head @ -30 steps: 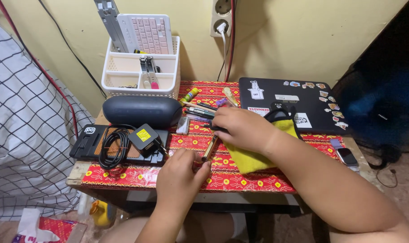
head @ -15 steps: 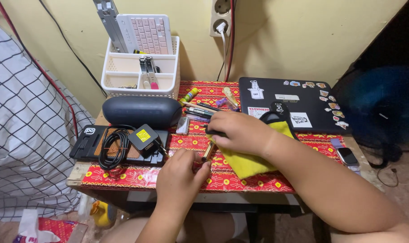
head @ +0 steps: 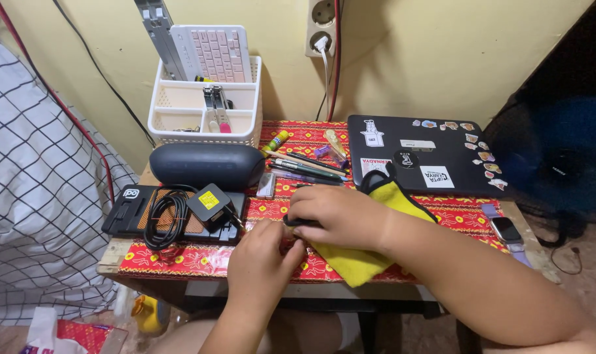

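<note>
Dark item [head: 296,221]: small, mostly hidden; sits between both hands at the table's front middle, over the red patterned cloth [head: 180,257].
Laptop [head: 423,156]: black, shut, stickered, back right.
Organizer [head: 205,105]: white, back left, pink keyboard [head: 211,54] standing in it.
Speaker [head: 207,166]: dark oval, in front of the organizer.
Yellow cloth [head: 360,257]: under the right forearm.
Right hand [head: 340,216]: fingers curled down over the dark item, gripping it.
Left hand [head: 264,255]: fingers bent, tips meeting the dark item; whether they pinch it, cannot tell.
Charger [head: 209,203]: black, yellow label, left of hands.
Pens [head: 307,168]: loose row, centre back.
</note>
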